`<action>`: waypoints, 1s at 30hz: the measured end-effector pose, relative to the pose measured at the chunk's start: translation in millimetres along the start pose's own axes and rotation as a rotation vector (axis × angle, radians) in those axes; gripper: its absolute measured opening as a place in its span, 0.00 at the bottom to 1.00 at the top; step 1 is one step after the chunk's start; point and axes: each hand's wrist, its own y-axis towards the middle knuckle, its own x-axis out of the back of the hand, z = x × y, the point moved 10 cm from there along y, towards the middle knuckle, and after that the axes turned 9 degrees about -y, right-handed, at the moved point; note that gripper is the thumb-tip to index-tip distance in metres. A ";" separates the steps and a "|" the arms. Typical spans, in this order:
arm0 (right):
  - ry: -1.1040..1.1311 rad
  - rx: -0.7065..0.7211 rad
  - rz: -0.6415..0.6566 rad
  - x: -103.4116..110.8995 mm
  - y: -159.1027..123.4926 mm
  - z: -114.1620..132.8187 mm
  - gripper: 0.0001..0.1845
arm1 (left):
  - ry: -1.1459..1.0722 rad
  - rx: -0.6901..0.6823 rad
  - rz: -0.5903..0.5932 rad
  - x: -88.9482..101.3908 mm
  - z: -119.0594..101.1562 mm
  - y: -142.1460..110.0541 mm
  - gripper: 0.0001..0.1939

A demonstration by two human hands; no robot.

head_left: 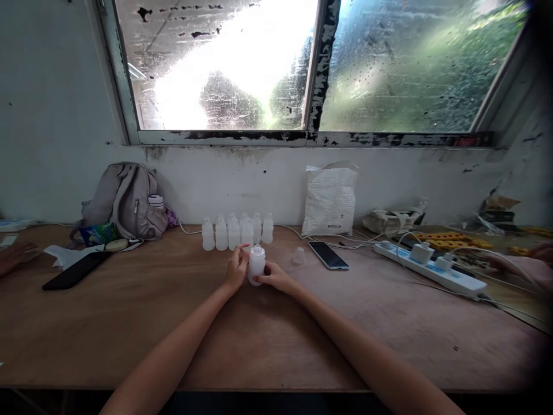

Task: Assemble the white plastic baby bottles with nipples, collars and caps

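A frosted white baby bottle [257, 266] stands upright on the wooden table in front of me, with its cap off and a pale collar and teat on top. My left hand [237, 271] is closed against its left side, index finger reaching towards the top. From the right, my right hand [275, 276] grips the lower part between thumb and fingers. A clear dome cap [298, 255] lies on the table to the right of the bottle. Just behind, several similar capped bottles [234, 231] stand grouped.
A phone [328, 255], a white plastic bag [330, 199] and a power strip [430, 268] with cables are to the right. At left are a grey backpack [125, 199], a black flat object [76, 271] and another person's hand [19, 256]. Another hand [521, 268] shows far right.
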 end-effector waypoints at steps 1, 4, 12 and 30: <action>-0.007 -0.003 0.003 -0.7 -0.2 -0.1 0.21 | -0.011 0.007 -0.003 0.1 1.3 0.1 0.19; -0.013 0.005 0.005 -0.3 -2.2 5.3 0.24 | -0.074 0.005 0.062 -8.1 1.9 -0.7 0.21; 0.180 0.006 -0.055 36.4 -11.4 43.7 0.39 | -0.107 0.035 0.215 -25.4 9.6 -5.5 0.35; 0.451 -0.165 -0.049 33.7 -18.0 58.0 0.23 | -0.557 0.577 0.463 -90.9 13.3 -49.7 0.07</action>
